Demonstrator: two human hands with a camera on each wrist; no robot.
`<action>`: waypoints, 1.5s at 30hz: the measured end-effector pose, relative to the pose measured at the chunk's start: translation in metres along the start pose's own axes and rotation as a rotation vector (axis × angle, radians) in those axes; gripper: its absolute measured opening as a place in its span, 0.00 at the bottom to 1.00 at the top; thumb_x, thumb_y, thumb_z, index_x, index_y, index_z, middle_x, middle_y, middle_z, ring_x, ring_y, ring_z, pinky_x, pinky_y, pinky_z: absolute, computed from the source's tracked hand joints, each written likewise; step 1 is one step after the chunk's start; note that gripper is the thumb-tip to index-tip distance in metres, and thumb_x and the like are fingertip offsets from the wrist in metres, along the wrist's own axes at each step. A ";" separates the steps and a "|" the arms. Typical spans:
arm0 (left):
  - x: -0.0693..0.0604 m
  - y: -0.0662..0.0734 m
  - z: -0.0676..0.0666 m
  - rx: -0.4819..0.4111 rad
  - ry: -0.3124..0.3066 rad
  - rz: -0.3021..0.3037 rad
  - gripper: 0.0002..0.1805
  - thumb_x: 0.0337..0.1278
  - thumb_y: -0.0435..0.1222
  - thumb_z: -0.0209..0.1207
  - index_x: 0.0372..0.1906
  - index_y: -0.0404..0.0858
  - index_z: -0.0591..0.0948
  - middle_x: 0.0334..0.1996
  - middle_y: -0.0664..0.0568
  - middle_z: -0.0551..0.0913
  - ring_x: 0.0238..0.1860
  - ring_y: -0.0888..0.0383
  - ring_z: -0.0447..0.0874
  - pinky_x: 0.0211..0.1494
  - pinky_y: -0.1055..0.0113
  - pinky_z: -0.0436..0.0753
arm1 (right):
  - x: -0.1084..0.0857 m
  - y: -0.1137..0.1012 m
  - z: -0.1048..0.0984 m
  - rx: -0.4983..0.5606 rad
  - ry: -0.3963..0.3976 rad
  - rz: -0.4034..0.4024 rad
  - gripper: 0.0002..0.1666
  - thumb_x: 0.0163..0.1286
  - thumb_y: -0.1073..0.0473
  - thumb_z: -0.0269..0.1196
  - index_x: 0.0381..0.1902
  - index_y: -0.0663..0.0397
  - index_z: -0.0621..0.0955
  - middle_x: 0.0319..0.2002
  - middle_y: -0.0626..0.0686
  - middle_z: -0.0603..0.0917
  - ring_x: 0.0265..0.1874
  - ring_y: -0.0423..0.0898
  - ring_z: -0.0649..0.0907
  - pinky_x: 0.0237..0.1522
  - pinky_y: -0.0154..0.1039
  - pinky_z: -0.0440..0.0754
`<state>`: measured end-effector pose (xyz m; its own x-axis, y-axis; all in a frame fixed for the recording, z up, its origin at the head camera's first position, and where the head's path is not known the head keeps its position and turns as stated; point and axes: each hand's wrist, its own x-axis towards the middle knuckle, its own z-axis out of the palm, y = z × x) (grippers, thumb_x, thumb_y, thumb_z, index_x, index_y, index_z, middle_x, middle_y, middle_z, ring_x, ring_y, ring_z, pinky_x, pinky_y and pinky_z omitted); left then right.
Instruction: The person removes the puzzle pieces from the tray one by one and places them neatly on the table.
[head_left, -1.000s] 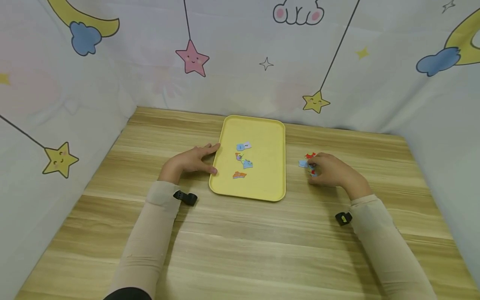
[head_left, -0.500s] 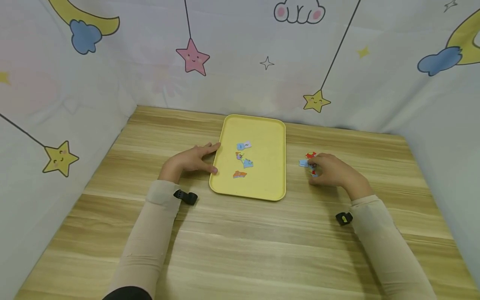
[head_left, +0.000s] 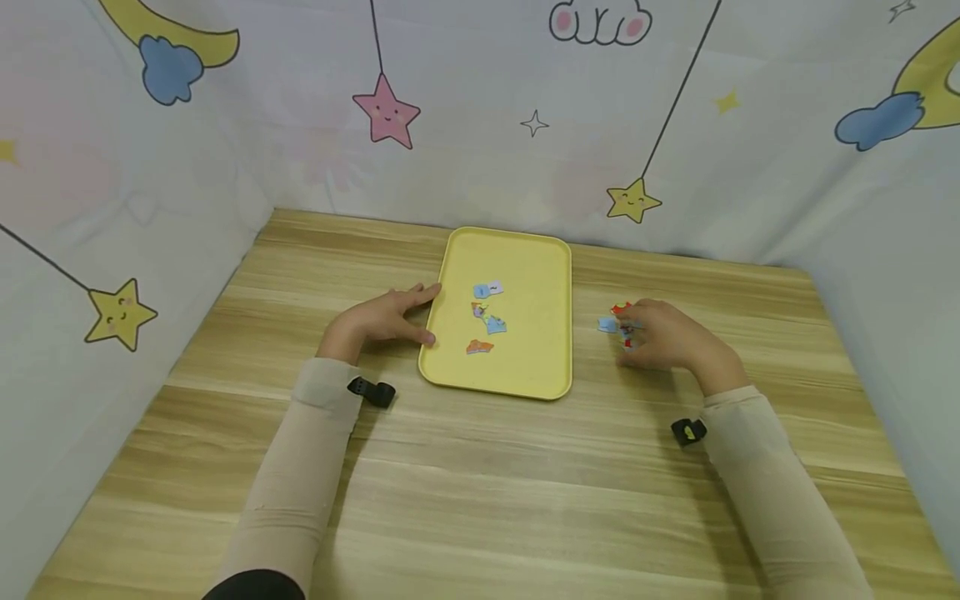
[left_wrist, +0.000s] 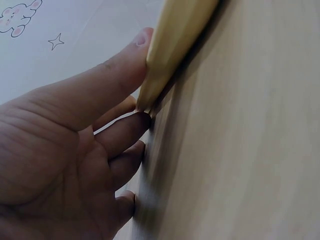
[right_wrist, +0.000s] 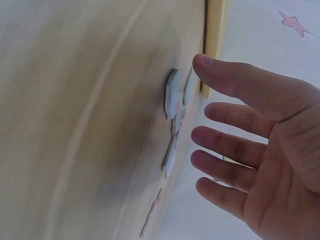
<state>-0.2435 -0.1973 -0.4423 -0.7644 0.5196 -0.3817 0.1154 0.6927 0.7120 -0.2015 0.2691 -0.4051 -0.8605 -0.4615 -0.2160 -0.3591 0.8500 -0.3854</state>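
Observation:
In the head view my left hand touches the left rim of a yellow tray. Its thumb rests on the rim in the left wrist view, with the other fingers lower, near the tabletop. On the tray lie several small puzzle pieces: a light blue one beside a whitish one, a multicoloured one, a blue one and an orange one. My right hand hovers with spread fingers by more pieces, among them a blue puzzle piece and a red one. Its fingers partly hide others.
The wood-grain table is bounded at the back and sides by a white cloth printed with stars, moons and clouds. Black straps with small devices sit on both wrists, such as the left band.
My right hand's fingers have lifted and spread slightly over the pieces, covering more of the red one. The left hand stays at the tray rim, and the pieces on the tray lie as before.

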 end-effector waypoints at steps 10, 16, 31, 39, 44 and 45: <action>-0.002 0.002 -0.002 0.000 -0.001 -0.012 0.56 0.63 0.47 0.74 0.87 0.49 0.51 0.86 0.41 0.40 0.81 0.27 0.24 0.81 0.33 0.35 | 0.013 -0.017 -0.006 0.003 0.009 -0.031 0.33 0.71 0.59 0.71 0.69 0.69 0.77 0.66 0.68 0.78 0.64 0.65 0.78 0.67 0.63 0.74; -0.002 0.002 0.000 -0.009 0.001 -0.014 0.56 0.63 0.47 0.74 0.87 0.49 0.51 0.86 0.41 0.40 0.81 0.27 0.24 0.81 0.32 0.34 | 0.025 -0.034 -0.005 -0.003 -0.003 -0.040 0.35 0.72 0.58 0.72 0.71 0.67 0.76 0.69 0.68 0.76 0.68 0.66 0.76 0.69 0.63 0.73; 0.000 0.001 0.000 -0.002 0.000 -0.017 0.56 0.63 0.48 0.73 0.87 0.49 0.51 0.86 0.40 0.40 0.81 0.27 0.25 0.80 0.31 0.34 | 0.047 -0.057 -0.005 -0.007 0.001 -0.093 0.35 0.68 0.58 0.74 0.69 0.67 0.78 0.68 0.67 0.77 0.70 0.65 0.73 0.72 0.60 0.70; -0.001 0.002 0.000 0.007 0.007 -0.014 0.56 0.63 0.48 0.73 0.87 0.48 0.52 0.86 0.39 0.41 0.81 0.25 0.25 0.80 0.31 0.35 | 0.054 -0.068 -0.002 0.011 0.010 -0.106 0.34 0.68 0.59 0.74 0.68 0.67 0.79 0.67 0.64 0.79 0.67 0.62 0.76 0.69 0.57 0.74; -0.001 0.002 0.000 0.014 0.012 -0.014 0.55 0.63 0.48 0.73 0.87 0.49 0.52 0.86 0.39 0.42 0.81 0.25 0.26 0.81 0.32 0.36 | 0.059 -0.075 0.000 0.015 0.009 -0.117 0.35 0.67 0.58 0.75 0.68 0.67 0.79 0.65 0.64 0.80 0.64 0.61 0.78 0.67 0.56 0.75; -0.001 0.002 0.000 0.013 0.012 -0.014 0.55 0.63 0.47 0.73 0.87 0.49 0.52 0.86 0.39 0.41 0.81 0.26 0.26 0.81 0.32 0.36 | 0.060 -0.076 0.000 0.017 0.007 -0.122 0.35 0.67 0.58 0.75 0.68 0.68 0.79 0.65 0.64 0.80 0.65 0.61 0.78 0.68 0.56 0.75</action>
<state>-0.2425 -0.1963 -0.4406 -0.7737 0.5035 -0.3846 0.1125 0.7066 0.6986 -0.2260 0.1763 -0.3887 -0.8136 -0.5589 -0.1602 -0.4550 0.7836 -0.4231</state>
